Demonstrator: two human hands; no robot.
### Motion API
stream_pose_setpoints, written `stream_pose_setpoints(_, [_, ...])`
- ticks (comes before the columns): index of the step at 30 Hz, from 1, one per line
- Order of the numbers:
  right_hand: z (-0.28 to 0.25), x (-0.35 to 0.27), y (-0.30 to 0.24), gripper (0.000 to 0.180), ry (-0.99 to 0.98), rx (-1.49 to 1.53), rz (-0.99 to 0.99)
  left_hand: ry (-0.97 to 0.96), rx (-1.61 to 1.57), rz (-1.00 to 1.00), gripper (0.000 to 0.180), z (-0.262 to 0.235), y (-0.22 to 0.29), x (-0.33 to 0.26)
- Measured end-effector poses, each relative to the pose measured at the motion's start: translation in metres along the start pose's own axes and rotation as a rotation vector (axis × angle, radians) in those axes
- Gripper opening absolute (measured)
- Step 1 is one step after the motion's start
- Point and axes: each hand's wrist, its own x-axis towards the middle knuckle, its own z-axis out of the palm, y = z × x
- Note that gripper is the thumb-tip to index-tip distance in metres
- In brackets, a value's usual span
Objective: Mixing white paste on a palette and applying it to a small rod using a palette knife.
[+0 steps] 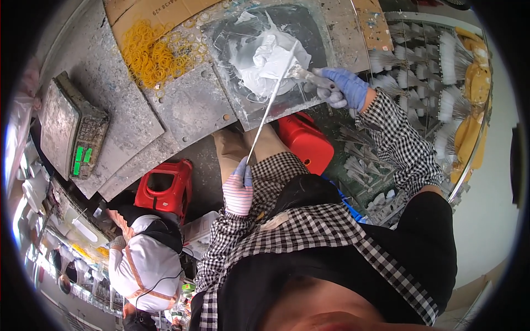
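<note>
On the far left a grimy scale [62, 118] with lit green displays [78, 160] stands tilted in the view on the grey, paint-stained counter [194, 107]. Below it, near the lower left edge, a co-worker [148, 259] in a white top with orange straps is bent over, beside a red stool [180, 194] with an opening in it. Above, a loose heap of yellow rubber bands [149, 55] lies partly on a sheet of cardboard [179, 10], with strays scattered to its right.

Near the middle the left hand [238, 196], in a pink-and-white striped glove with blue fingertips, is closed around the lower end of a thin white stick [266, 113]. The stick slants up and to the right over the edge of the counter, its upper end above a thick white mound of paste [255, 67] smeared on a dark grey sheet [309, 21].

Just right of the mound is a paste-coated scraper [318, 80], its handle clamped in the right hand [346, 87], which wears a bluish glove. The blade seems to meet the stick, though white on white makes the contact hard to judge. A second red stool [306, 142] sits below the sheet. Farther right stand rows of white, fan-shaped bundles [451, 54], with lumpy yellow pieces [476, 85] along their outer side.
</note>
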Motion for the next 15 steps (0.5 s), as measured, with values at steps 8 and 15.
stream_pose_setpoints(8, [0.003,-0.024,-0.004,0.05,0.017,0.0,0.072,0.047,-0.051,0.024,0.026,0.025,-0.029,0.008])
stream_pose_setpoints(15, [0.0,-0.058,0.0,0.05,0.326,-0.669,-0.184,0.124,0.042,0.055,0.024,0.03,-0.034,0.01])
